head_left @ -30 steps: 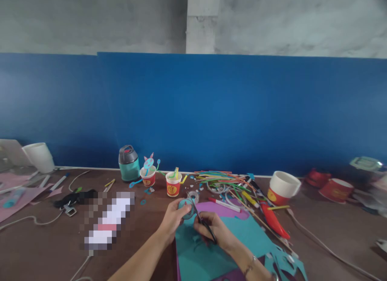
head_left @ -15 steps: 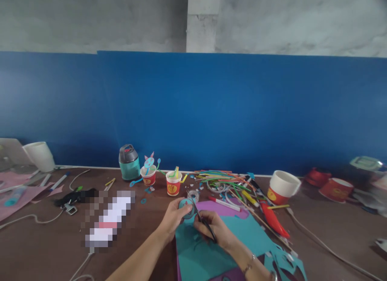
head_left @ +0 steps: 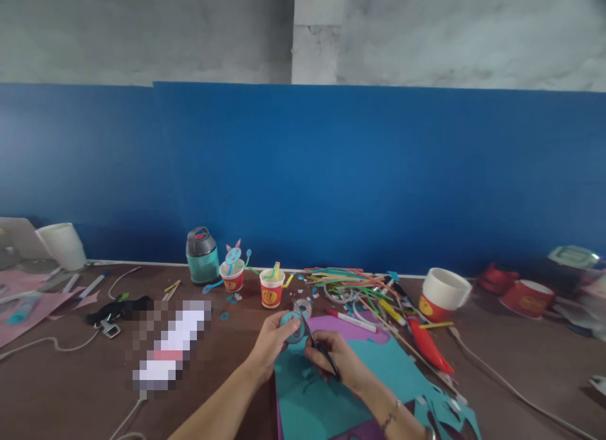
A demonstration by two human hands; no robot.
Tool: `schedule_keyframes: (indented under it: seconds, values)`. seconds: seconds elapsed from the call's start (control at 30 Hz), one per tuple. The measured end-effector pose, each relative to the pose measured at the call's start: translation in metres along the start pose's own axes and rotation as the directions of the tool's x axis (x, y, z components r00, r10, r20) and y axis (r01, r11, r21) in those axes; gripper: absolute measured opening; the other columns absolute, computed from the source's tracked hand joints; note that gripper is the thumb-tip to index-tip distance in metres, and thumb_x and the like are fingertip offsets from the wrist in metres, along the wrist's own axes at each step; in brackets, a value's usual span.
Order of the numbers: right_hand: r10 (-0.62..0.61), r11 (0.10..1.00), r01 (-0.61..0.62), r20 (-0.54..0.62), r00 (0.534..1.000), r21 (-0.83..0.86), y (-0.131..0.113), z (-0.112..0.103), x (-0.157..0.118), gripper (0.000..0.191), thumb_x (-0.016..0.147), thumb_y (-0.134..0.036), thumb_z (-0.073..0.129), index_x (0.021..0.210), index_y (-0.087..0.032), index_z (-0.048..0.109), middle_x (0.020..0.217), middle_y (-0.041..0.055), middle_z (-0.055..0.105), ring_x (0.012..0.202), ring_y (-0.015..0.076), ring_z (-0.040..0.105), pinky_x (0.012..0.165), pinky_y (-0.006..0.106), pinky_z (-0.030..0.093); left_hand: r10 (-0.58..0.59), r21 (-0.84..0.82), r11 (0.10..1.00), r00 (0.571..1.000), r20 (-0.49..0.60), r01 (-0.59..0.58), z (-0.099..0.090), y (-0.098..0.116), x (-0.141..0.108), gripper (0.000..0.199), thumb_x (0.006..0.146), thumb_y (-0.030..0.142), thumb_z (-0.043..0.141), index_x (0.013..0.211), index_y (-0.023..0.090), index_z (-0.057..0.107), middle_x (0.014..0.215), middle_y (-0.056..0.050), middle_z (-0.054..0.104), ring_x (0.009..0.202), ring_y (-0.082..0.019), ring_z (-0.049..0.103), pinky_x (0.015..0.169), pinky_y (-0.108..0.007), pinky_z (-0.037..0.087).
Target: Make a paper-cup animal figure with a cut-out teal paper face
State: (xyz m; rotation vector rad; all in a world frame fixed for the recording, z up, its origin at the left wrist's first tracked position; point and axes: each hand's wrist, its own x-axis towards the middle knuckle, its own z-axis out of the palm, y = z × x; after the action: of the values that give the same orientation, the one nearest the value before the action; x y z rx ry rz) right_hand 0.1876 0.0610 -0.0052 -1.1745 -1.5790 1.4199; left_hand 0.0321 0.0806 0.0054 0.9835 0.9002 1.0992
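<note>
Head view, blue disc (head_left: 294, 336) in left hand (head_left: 271, 340), scissors (head_left: 328, 358) in right hand (head_left: 344, 359)

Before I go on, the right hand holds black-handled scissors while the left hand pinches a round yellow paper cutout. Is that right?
Not quite: the head view shows that the round paper cutout in the left hand is light blue. The right hand does hold black-handled scissors.

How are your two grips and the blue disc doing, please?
Left grip: pinching blue disc. Right grip: holding scissors along the blue disc's right edge, contact unclear. Tape roll just beyond; nothing visibly blocking.
</note>
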Motion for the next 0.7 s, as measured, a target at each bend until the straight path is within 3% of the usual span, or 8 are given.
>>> schedule_keyframes:
  seconds: [0.47, 0.7]
  values:
    - [-0.012, 1.000, 0.012, 0.018, 1.000, -0.013, 0.0056, -0.0018, 0.0012, 0.032, 0.066, -0.043, 0.069, 0.065, -0.016, 0.053, 0.044, -0.0092, 0.041, 0.034, 0.0046, 0.037, 0.033, 0.016, 0.032, -0.002, 0.019, 1.000, 1.000, 0.001, 0.002, -0.0018, -0.0004, 0.0007, 0.037, 0.055, 0.042, 0.078, 0.064, 0.014, 0.057, 0.051, 0.005, 0.048, 0.043, -0.005, 0.037, 0.042, -0.018, 0.021]
    - [0.006, 1.000, -0.006, 0.009, 1.000, 0.010, 0.0056, -0.0003, 0.0010, 0.033, 0.064, -0.043, 0.071, 0.065, -0.016, 0.053, 0.042, -0.0092, 0.042, 0.034, 0.0046, 0.038, 0.033, 0.016, 0.032, 0.062, 0.018, 0.998, 0.998, 0.022, -0.063, -0.0034, -0.0066, 0.0035, 0.036, 0.059, 0.043, 0.076, 0.063, 0.014, 0.055, 0.052, 0.005, 0.048, 0.046, -0.007, 0.039, 0.046, -0.019, 0.027]
